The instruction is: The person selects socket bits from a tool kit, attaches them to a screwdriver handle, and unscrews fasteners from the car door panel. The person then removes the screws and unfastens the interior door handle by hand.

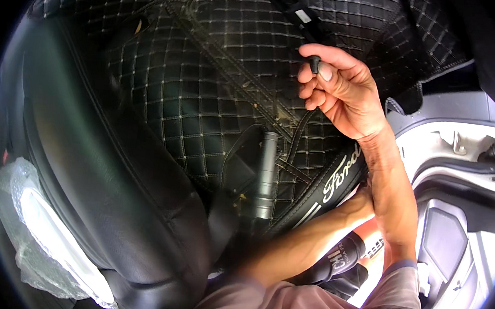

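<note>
- the right hand (340,89) is raised over the quilted floor mat (206,93), fingers curled shut and pinching a small dark pin-like piece (313,63) between thumb and forefinger; only its rounded tip shows above the knuckles.
- a thin black strap (282,3) runs from the top of the view down toward that pinch, so the small piece lies along the same slanting line (whether the two are joined cannot be told).
- the grey metal cylinder (266,173) lies below and to the left of the right hand, its long axis nearly upright in the picture, resting on the mat just beside the dark seat (111,190).
- the left hand (363,199) is lower down, mostly hidden behind the right forearm and the mat's edge; whether it is open or closed cannot be told.
- the cylinder looks dull grey, ribbed near its lower end, slim and straight.
- the right hand is the nearer one to the strap; the left forearm passes closer to the cylinder's lower end.
</note>
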A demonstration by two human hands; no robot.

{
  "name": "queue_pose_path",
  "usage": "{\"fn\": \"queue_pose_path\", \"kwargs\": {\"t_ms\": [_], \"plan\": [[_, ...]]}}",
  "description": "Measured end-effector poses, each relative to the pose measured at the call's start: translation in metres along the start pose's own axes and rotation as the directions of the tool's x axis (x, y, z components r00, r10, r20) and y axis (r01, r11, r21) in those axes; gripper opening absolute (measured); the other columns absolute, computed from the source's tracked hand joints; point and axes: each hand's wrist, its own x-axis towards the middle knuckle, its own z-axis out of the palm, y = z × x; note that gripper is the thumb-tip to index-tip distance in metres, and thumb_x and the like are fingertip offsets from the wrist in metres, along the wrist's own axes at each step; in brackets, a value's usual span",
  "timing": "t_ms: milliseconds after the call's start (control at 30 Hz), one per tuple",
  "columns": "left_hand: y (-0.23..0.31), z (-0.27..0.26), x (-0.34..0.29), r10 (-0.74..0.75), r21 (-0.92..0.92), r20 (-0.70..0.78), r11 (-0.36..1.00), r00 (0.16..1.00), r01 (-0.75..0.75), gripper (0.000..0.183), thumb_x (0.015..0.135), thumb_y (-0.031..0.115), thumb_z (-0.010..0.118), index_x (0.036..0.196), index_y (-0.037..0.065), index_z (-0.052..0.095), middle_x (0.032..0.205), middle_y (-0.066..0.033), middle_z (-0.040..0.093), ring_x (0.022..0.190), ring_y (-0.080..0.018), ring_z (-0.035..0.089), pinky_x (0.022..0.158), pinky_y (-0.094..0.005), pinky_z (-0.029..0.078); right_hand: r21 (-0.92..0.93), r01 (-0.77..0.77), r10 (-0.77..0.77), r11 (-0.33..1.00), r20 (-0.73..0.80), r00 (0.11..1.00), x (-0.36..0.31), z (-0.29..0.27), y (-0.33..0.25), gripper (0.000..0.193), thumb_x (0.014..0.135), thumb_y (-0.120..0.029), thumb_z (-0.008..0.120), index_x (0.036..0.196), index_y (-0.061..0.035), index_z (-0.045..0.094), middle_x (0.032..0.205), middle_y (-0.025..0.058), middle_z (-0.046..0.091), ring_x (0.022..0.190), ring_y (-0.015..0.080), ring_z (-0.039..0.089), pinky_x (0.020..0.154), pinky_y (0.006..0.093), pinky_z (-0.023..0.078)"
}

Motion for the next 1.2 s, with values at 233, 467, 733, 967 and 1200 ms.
{"fn": "queue_pose_path", "kwargs": {"t_ms": [233,467,733,967,1200], "plan": [[0.005,-0.006,-0.01,-0.004,-0.048,-0.026,0.999,1.0,0.003,0.018,0.09,0.014,0.066,0.101,0.001,0.07,0.085,-0.0048,0.069,0.066,-0.012,0.058,0.055,-0.0245,0.043,0.063,0.143,-0.132,0.988,-0.147,0.98,-0.038,0.012,-0.022,0.033,0.099,-0.017,0.062,0.122,0.0061,0.059,0.088,0.0117,0.068,0.076,0.0232,0.072,0.06,0.0285,0.063],[-0.01,-0.043,-0.01,-0.179,-0.586,-0.251,0.811,0.951,-0.002,0.02,0.092,0.014,0.066,0.104,0.0,0.069,0.086,-0.0044,0.069,0.066,-0.0104,0.058,0.055,-0.0224,0.043,0.023,0.407,-0.371,0.913,-0.37,0.852,-0.095,0.026,-0.037,0.03,0.097,-0.012,0.065,0.123,0.0015,0.065,0.098,0.0161,0.073,0.084,0.0239,0.073,0.068,0.0313,0.063],[0.013,-0.097,-0.003,-0.11,-0.961,-0.143,0.255,0.984,-0.111,0.022,0.093,0.014,0.065,0.107,-0.002,0.069,0.087,-0.0041,0.068,0.066,-0.0086,0.057,0.056,-0.0201,0.042,-0.24,0.588,-0.617,0.772,-0.503,0.605,-0.199,0.042,-0.045,0.036,0.094,0.001,0.065,0.13,0.0008,0.059,0.102,0.0151,0.072,0.088,0.0215,0.071,0.074,0.0334,0.063],[0.05,-0.13,-0.015,0.072,-0.926,-0.234,0.288,0.969,-0.245,0.03,0.099,0.02,0.062,0.112,-0.007,0.067,0.086,-0.0112,0.07,0.075,-0.0159,0.065,0.07,-0.0294,0.052,-0.564,0.568,-0.798,0.599,-0.482,0.362,-0.256,0.045,-0.023,0.034,0.087,0.01,0.07,0.119,0.004,0.061,0.103,0.0136,0.072,0.09,0.018,0.071,0.084,0.03,0.059],[0.079,-0.14,-0.028,0.276,-0.905,-0.19,0.324,0.942,-0.277,0.033,0.101,0.022,0.06,0.113,-0.008,0.067,0.087,-0.0149,0.071,0.081,-0.0209,0.069,0.077,-0.0342,0.055,-0.894,0.262,-0.929,0.365,-0.331,0.163,-0.289,0.054,-0.025,0.031,0.084,0.007,0.075,0.113,0.0034,0.064,0.101,0.0123,0.073,0.092,0.017,0.073,0.079,0.0283,0.059]]}}
